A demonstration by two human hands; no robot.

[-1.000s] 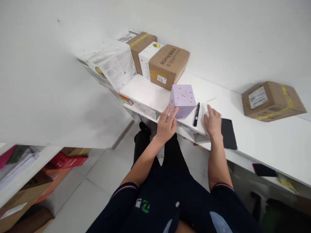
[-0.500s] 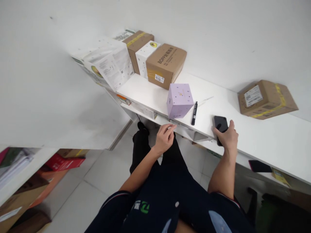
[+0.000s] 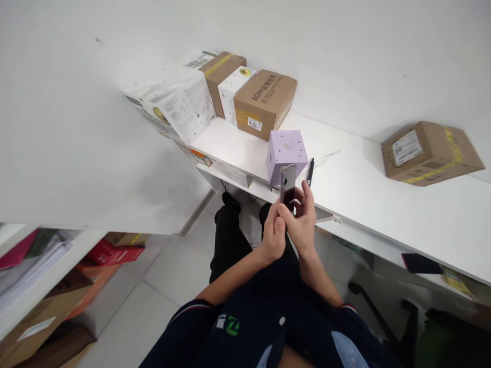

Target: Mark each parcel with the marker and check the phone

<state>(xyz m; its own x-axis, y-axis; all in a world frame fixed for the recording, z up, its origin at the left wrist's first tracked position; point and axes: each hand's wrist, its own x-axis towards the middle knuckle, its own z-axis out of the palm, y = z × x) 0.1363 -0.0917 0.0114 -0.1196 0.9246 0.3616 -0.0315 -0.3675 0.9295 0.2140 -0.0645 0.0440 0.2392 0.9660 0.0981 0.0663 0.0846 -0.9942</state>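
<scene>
A dark smartphone (image 3: 288,190) is held upright in front of my body, near the edge of the white shelf desk. My left hand (image 3: 273,232) is closed around its lower left side. On the other side my right hand (image 3: 303,220) grips it, fingers behind the phone and thumb across the front. Just beyond the phone stands a lilac box (image 3: 287,148) with small dots, partly covered by the phone. A black marker (image 3: 310,171) lies to the right of that box, its lower end hidden by my right hand.
Cardboard boxes (image 3: 264,102) and a white box (image 3: 230,94) stand along the wall at the back left. Another taped carton (image 3: 429,153) sits on the desk (image 3: 364,189) at the right. A dark flat device (image 3: 422,263) lies on the lower shelf. A chair (image 3: 406,327) is at lower right.
My right hand has lifted the smartphone off the desk and brought it left to my middle. My left hand has moved right and closed on the phone too.
</scene>
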